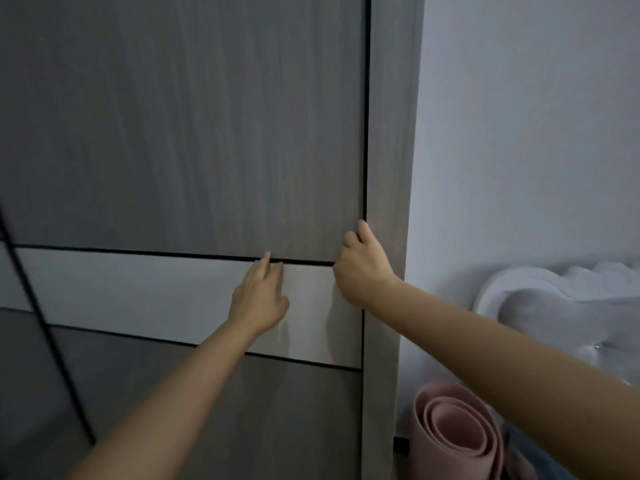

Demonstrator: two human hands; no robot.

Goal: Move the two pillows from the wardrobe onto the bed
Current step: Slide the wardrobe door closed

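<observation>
At the wardrobe (180, 133) front: door lying shut, pillows hidden from sight. Right hand (363, 268) curling its fingers (363, 230) round the door's right edge, gripping it. Left hand (259, 299) resting open, fingertips touching the seam above the pale band (121, 289). Pink rolled mat (457, 434) standing nearby.

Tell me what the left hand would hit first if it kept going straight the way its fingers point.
The left hand lies on the pale band of the wardrobe door, fingers pointing up. Going on, its fingertips would cross the dark seam and slide onto the grey upper panel. Nothing else seems to stand in that line.
</observation>
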